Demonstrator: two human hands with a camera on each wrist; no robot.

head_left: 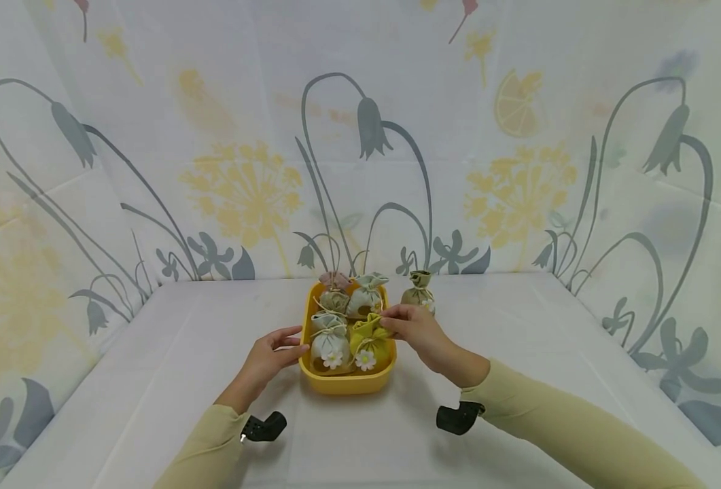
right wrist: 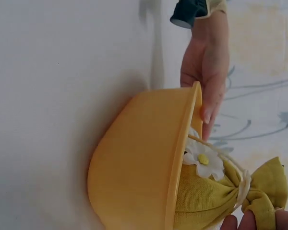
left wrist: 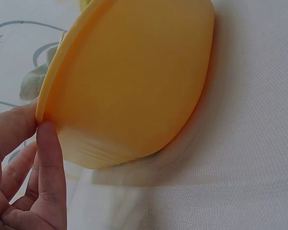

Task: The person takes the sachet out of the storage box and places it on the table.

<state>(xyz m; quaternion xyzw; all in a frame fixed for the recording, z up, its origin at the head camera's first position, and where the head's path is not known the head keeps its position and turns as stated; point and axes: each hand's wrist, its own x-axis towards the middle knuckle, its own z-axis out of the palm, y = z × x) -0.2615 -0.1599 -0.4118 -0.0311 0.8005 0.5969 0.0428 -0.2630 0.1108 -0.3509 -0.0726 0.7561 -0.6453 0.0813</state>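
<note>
My left hand (head_left: 268,356) pinches the rim of a yellow plastic basin (head_left: 348,387) at its left side; in the left wrist view, thumb and finger (left wrist: 50,158) meet at the basin's rim (left wrist: 50,91). With my right hand (head_left: 421,337) I pinch the gathered top of a yellow-green drawstring pouch (head_left: 369,343), which sits in the basin's front right. A white flower adorns that pouch (right wrist: 206,199) in the right wrist view. Beside it stands a pale pouch (head_left: 328,334), also with a white flower. Behind are a pale green pouch (head_left: 366,292), a brown pouch (head_left: 334,302) and a pink one (head_left: 336,280).
An olive-brown pouch (head_left: 419,293) stands on the white-covered table (head_left: 201,326) outside the basin, behind my right hand. A patterned cloth (head_left: 397,190) rises at the table's back edge and along both sides. Black wrist cameras (head_left: 265,426) hang below my sleeves.
</note>
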